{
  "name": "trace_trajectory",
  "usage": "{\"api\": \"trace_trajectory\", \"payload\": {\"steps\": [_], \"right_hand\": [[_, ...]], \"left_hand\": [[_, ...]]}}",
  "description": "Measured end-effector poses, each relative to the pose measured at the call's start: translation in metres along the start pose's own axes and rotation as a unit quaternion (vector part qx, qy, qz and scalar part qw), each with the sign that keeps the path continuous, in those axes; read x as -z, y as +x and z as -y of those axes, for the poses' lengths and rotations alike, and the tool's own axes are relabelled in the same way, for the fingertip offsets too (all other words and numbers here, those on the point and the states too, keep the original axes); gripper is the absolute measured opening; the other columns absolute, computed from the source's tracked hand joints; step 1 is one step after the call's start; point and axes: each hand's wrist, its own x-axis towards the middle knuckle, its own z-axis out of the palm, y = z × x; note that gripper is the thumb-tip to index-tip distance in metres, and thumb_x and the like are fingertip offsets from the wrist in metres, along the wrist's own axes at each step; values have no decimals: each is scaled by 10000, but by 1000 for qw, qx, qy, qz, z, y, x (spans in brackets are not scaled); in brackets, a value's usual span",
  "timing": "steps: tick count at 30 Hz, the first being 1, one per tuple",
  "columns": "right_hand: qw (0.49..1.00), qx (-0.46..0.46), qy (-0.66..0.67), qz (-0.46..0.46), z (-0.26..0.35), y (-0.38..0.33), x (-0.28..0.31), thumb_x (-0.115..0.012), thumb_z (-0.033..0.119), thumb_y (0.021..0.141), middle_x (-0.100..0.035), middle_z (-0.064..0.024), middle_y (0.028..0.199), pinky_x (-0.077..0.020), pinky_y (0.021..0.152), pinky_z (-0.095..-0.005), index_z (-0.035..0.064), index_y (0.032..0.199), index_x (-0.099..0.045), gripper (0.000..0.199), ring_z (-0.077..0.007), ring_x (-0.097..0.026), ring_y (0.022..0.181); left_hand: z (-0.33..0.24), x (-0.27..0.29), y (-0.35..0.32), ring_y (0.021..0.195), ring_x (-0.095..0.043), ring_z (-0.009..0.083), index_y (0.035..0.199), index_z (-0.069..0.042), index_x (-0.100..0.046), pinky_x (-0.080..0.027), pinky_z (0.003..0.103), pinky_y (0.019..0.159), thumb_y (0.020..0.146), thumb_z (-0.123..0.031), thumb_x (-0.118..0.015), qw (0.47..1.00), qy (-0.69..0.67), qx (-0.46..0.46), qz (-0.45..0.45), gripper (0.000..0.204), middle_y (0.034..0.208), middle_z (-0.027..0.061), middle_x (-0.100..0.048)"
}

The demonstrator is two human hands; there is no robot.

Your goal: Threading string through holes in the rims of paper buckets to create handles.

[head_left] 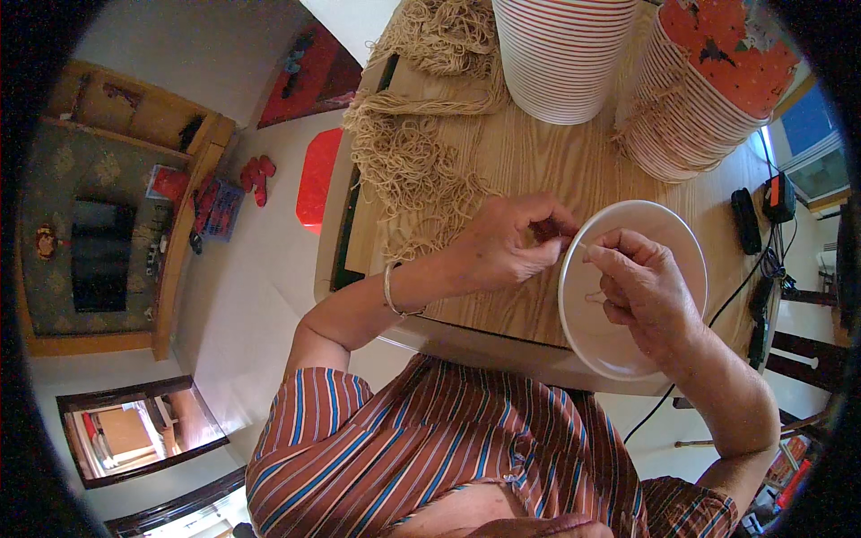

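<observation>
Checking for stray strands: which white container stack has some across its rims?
The right stack, orange at its far end: tan strands cross its rims; the left stack shows none.

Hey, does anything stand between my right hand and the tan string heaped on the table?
Yes: your left hand and the left side of the white container's rim lie between your right hand and the tan string heap.

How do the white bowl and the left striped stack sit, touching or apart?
Apart: the head view shows bare wooden tabletop between the white bowl and the left striped stack.
</observation>
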Motion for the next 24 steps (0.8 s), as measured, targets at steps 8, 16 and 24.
{"api": "trace_trajectory", "payload": {"steps": [8, 16, 24], "right_hand": [[1000, 6, -5, -5, 0, 1, -2, -632, 183, 896, -421, 56, 570, -287, 382, -212, 55, 906, -617, 130, -37, -366, 437], [1000, 9, -6, 3, -2, 2, -2, -631, 193, 902, -427, 59, 569, -312, 382, -206, 57, 911, -627, 136, -37, -387, 443], [1000, -3, -27, -7, 0, 2, -5, -636, 219, 900, -451, 58, 610, -316, 395, -199, 61, 923, -632, 160, -33, -401, 469]], "left_hand": [[2, -1, -1, 843, -635, 149, 970, -37, -638, -511, 290, 786, 826, -78, -659, 1000, -1, 12, 2, 151, 899, 63, -649], [6, -1, 0, 837, -638, 145, 945, -47, -646, -514, 282, 774, 813, -37, -668, 1000, 12, 8, -7, 134, 892, 55, -655], [5, -3, 1, 800, -646, 163, 924, -52, -642, -522, 287, 736, 796, -31, -671, 998, 66, -19, -15, 133, 872, 65, -655]]}}
